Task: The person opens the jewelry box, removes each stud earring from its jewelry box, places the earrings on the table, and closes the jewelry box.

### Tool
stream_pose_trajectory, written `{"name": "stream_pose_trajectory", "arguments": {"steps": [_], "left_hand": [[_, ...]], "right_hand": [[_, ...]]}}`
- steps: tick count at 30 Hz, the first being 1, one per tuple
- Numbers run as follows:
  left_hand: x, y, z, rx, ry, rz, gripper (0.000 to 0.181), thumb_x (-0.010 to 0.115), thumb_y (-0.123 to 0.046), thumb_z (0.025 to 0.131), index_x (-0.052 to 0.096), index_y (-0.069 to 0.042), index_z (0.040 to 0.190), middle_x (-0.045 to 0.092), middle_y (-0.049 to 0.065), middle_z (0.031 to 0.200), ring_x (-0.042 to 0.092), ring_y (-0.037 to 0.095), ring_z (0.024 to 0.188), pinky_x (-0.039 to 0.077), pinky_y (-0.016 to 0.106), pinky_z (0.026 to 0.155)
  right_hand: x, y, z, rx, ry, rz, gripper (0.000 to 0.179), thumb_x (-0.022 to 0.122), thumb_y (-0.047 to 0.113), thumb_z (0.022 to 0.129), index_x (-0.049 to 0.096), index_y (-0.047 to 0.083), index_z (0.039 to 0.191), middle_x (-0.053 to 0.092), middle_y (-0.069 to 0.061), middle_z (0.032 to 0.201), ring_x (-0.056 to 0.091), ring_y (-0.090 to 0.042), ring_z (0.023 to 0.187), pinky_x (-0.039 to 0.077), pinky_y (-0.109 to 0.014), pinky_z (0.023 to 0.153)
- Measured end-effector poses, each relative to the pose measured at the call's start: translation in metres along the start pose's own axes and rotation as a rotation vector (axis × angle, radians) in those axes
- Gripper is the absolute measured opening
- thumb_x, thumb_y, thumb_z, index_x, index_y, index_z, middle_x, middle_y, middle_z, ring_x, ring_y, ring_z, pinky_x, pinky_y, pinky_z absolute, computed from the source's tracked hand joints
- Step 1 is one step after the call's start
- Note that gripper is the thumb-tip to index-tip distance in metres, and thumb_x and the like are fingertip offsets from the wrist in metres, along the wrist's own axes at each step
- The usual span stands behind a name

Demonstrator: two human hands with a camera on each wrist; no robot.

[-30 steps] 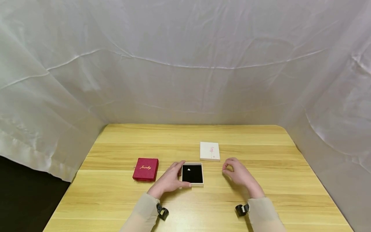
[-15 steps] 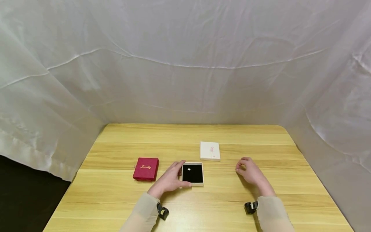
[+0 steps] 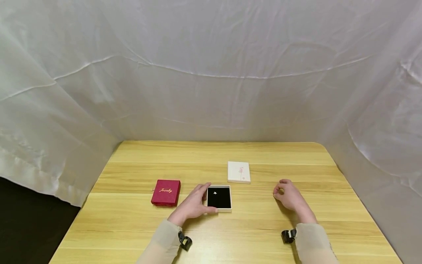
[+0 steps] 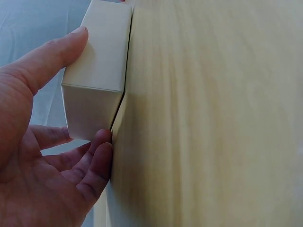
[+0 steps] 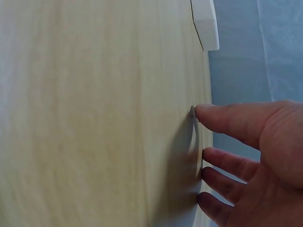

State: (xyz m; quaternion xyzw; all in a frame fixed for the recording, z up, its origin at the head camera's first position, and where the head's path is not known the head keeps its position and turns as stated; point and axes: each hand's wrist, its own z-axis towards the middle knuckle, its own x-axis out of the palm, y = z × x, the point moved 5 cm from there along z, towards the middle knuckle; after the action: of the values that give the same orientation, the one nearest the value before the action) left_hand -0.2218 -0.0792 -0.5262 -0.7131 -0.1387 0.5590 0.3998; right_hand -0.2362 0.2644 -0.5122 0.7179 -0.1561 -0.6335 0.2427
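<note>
A white open jewelry box (image 3: pixel 219 210) with a black insert lies on the table, and a small star-shaped piece (image 3: pixel 215 193) sits at the insert's upper left. My left hand (image 3: pixel 194 204) grips this box from its left side; the left wrist view shows the thumb (image 4: pixel 71 45) on one wall and fingers curled by a corner. Farther right, my right hand (image 3: pixel 290 197) is low over the table, thumb and forefinger meeting. In the right wrist view a tiny grey piece (image 5: pixel 192 112) shows at the thumb tip, too small to name; the forefinger is hidden.
A white lid (image 3: pixel 238 172) with a pink flower print lies behind the open box. To the left is a closed red box (image 3: pixel 166 192) with gold lettering. Pale cloth (image 3: pixel 211 91) hangs around the wooden table (image 3: pixel 257 242).
My right hand has moved right along the table, away from the open box, and slowed. The left hand and the boxes have stayed where they were.
</note>
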Motion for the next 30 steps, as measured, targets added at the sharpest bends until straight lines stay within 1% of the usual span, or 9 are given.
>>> {"name": "stream_pose_trajectory", "arguments": {"steps": [4,9,12,15,19,22,24,27,30], "left_hand": [[0.000,0.000,0.000,0.002,-0.002,0.003,0.103,0.084,-0.048,0.073,0.034,-0.005,0.152,0.044,0.016,0.139,0.051,0.027,0.108,0.042,0.053,0.099],[0.000,0.000,0.000,0.003,-0.002,0.004,0.103,0.084,-0.049,0.073,0.033,-0.006,0.152,0.044,0.016,0.139,0.051,0.026,0.108,0.043,0.052,0.099],[0.000,0.000,0.000,0.003,-0.001,0.003,0.102,0.084,-0.048,0.073,0.034,-0.006,0.152,0.044,0.016,0.140,0.051,0.028,0.110,0.042,0.053,0.100],[0.000,0.000,0.000,0.005,-0.003,0.003,0.102,0.084,-0.048,0.073,0.034,-0.006,0.152,0.043,0.017,0.141,0.050,0.029,0.114,0.041,0.054,0.101],[-0.001,-0.001,0.000,0.009,-0.005,0.000,0.102,0.084,-0.047,0.073,0.034,-0.006,0.151,0.042,0.017,0.142,0.050,0.031,0.117,0.040,0.054,0.102],[-0.001,-0.001,0.000,0.010,-0.006,-0.003,0.102,0.084,-0.047,0.073,0.034,-0.005,0.151,0.043,0.016,0.142,0.050,0.030,0.115,0.041,0.054,0.101],[-0.001,-0.001,0.000,0.009,-0.006,-0.004,0.102,0.084,-0.047,0.073,0.034,-0.006,0.151,0.044,0.016,0.140,0.051,0.029,0.112,0.041,0.054,0.100],[0.000,0.000,0.000,0.002,-0.004,-0.003,0.102,0.084,-0.047,0.073,0.034,-0.006,0.152,0.043,0.017,0.141,0.050,0.031,0.115,0.041,0.054,0.101],[0.000,0.001,0.000,-0.011,-0.001,-0.004,0.102,0.084,-0.048,0.073,0.034,-0.008,0.152,0.039,0.020,0.146,0.046,0.036,0.124,0.038,0.057,0.102]], "right_hand": [[-0.001,0.000,0.000,-0.010,-0.007,0.005,0.007,0.066,0.002,0.090,0.064,0.008,0.085,0.038,-0.038,0.136,0.038,-0.061,0.121,0.034,-0.067,0.098],[-0.003,-0.003,-0.002,0.000,0.011,0.029,0.009,0.071,0.003,0.085,0.064,0.007,0.089,0.039,-0.036,0.137,0.036,-0.060,0.123,0.032,-0.068,0.099],[-0.005,-0.002,-0.002,-0.001,0.009,0.047,0.017,0.074,0.004,0.082,0.064,0.005,0.095,0.045,-0.033,0.133,0.039,-0.056,0.123,0.032,-0.067,0.099],[-0.007,0.002,-0.003,-0.007,-0.007,0.065,0.023,0.075,0.007,0.082,0.064,0.003,0.101,0.051,-0.030,0.127,0.044,-0.052,0.120,0.034,-0.065,0.099],[-0.006,0.016,-0.003,-0.030,-0.055,0.094,0.027,0.074,0.009,0.085,0.063,0.001,0.107,0.053,-0.029,0.127,0.045,-0.049,0.120,0.033,-0.065,0.100],[-0.001,0.032,-0.001,-0.070,-0.094,0.124,0.024,0.073,0.009,0.086,0.064,0.002,0.107,0.052,-0.027,0.130,0.044,-0.048,0.123,0.032,-0.064,0.103],[0.004,0.044,0.001,-0.102,-0.111,0.145,0.022,0.073,0.008,0.086,0.064,0.003,0.105,0.053,-0.026,0.130,0.046,-0.047,0.123,0.034,-0.063,0.102],[0.014,0.062,0.004,-0.148,-0.118,0.178,0.020,0.074,0.006,0.085,0.067,0.004,0.103,0.058,-0.021,0.125,0.051,-0.042,0.119,0.040,-0.058,0.100],[0.026,0.079,0.007,-0.175,-0.088,0.222,0.019,0.074,0.007,0.085,0.068,0.005,0.103,0.061,-0.016,0.121,0.055,-0.037,0.115,0.044,-0.054,0.097]]}}
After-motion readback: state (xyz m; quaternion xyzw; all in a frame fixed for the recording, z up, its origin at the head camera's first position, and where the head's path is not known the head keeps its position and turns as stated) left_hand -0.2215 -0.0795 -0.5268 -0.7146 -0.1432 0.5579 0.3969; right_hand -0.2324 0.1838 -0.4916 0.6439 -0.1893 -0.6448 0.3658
